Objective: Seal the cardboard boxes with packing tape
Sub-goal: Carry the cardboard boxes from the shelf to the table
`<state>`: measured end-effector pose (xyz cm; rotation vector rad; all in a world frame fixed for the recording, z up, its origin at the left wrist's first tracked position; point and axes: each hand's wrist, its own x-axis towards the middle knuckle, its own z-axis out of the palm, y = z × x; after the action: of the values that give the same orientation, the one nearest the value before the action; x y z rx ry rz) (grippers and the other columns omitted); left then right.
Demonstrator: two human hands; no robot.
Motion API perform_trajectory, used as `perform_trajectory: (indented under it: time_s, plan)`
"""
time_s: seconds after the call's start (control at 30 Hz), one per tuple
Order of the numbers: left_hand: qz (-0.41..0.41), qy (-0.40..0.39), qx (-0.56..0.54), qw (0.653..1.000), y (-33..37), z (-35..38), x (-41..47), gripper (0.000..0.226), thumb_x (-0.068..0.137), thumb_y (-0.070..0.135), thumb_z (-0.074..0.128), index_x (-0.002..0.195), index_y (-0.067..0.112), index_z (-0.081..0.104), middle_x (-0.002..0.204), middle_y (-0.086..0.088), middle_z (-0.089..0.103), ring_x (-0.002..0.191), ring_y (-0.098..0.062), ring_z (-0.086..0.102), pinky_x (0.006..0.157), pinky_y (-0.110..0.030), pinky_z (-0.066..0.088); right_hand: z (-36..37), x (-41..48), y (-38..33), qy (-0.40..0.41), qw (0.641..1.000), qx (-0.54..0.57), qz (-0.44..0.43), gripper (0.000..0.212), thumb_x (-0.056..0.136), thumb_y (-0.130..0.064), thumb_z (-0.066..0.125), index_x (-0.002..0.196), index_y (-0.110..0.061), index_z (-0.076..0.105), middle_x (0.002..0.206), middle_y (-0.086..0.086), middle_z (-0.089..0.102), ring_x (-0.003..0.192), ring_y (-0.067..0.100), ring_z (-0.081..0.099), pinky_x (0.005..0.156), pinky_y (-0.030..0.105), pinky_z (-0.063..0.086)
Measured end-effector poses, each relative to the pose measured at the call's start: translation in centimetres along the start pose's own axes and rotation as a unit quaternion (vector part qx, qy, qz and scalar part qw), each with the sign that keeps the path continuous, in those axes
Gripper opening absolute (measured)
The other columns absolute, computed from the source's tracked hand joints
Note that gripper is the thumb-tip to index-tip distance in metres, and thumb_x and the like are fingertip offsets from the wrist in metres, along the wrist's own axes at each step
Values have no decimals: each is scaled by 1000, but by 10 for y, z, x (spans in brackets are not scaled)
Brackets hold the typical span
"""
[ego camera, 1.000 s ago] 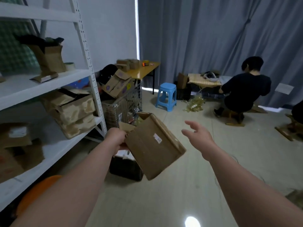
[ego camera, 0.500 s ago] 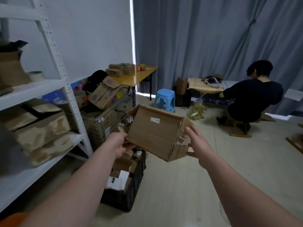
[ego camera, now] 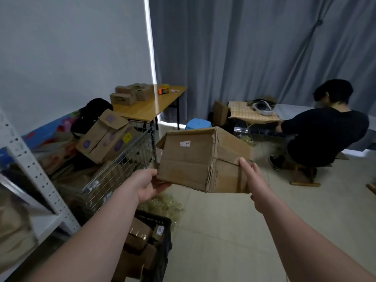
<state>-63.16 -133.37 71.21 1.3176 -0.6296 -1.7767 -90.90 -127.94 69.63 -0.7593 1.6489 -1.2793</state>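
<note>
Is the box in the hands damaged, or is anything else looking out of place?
Yes. The box, gripped by the left hand and touched by the right hand, is worn: its near corner edge is frayed and creased. Behind, a stickered box leans askew over the wire basket.

Reading "3-2" off the small white label [ego camera: 185, 143] high on the near face of the cardboard box [ego camera: 187, 171], with the purple and yellow stickers [ego camera: 127, 137] on the carton [ego camera: 101, 137] atop the wire basket [ego camera: 122, 161] too blurred to read.
</note>
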Motion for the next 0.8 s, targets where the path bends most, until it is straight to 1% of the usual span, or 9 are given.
perform_trajectory:
  time_s: [0.1,0.23,0.3,0.37,0.4,0.5,0.63,0.7,0.8]
  plan:
    - [-7,-13,-12,1000,19,12,42,23,100,6,36,107,-7,54,97,-25,64,85,-31,63,49,-33,57,7,52,-11,-9,1000,7,4,82,82,-67,54,149,-31,23,150,2,35,131,28,39,92,39,34]
    - [12,7,43,999,38,34,99,30,102,19,36,104,0,59,86,-22,69,80,-32,65,58,-39,56,21,122,-19,-15,1000,14,24,84,82,-66,55,149,-28,22,146,5,38,124,29,43,90,42,38]
    - [24,15,49,998,49,49,133,33,103,24,35,106,3,61,95,-22,67,88,-35,63,63,-44,52,28,162,-24,-20,999,19,29,84,82,-66,55,149,-29,22,144,5,39,120,29,46,86,40,40]
    - [37,18,46,998,65,67,170,34,102,27,37,111,5,62,109,-24,63,101,-38,59,66,-45,52,33,209,-34,-25,999,22,23,83,81,-65,56,149,-28,24,140,5,43,115,27,49,75,34,42]
    - [44,19,43,998,74,78,189,34,102,28,38,112,6,63,112,-23,63,103,-38,59,67,-46,53,34,234,-41,-28,999,21,18,83,81,-65,57,148,-26,26,138,5,44,114,26,50,71,32,41]
    - [50,11,23,998,105,117,246,38,101,38,37,112,14,63,112,-21,65,100,-36,61,68,-44,53,34,311,-69,-34,999,17,6,84,79,-65,60,146,-23,31,135,5,48,113,26,52,76,34,43]
    - [56,2,0,998,151,171,318,51,98,53,32,122,15,54,115,-20,64,105,-35,60,71,-46,52,31,407,-120,-49,999,6,-11,82,80,-63,60,146,-23,33,135,6,50,109,26,55,68,33,44]
    - [73,22,-8,997,173,193,344,50,96,55,35,124,18,52,116,-17,63,105,-33,61,69,-46,55,31,451,-145,-64,998,3,-19,75,82,-62,58,143,-23,38,130,5,53,106,25,56,76,37,48]
    - [102,67,-27,992,200,218,378,36,96,49,41,122,28,53,112,-13,63,99,-31,63,64,-44,55,38,505,-170,-98,995,13,6,62,84,-62,55,136,-27,48,125,2,56,108,25,55,92,48,47]
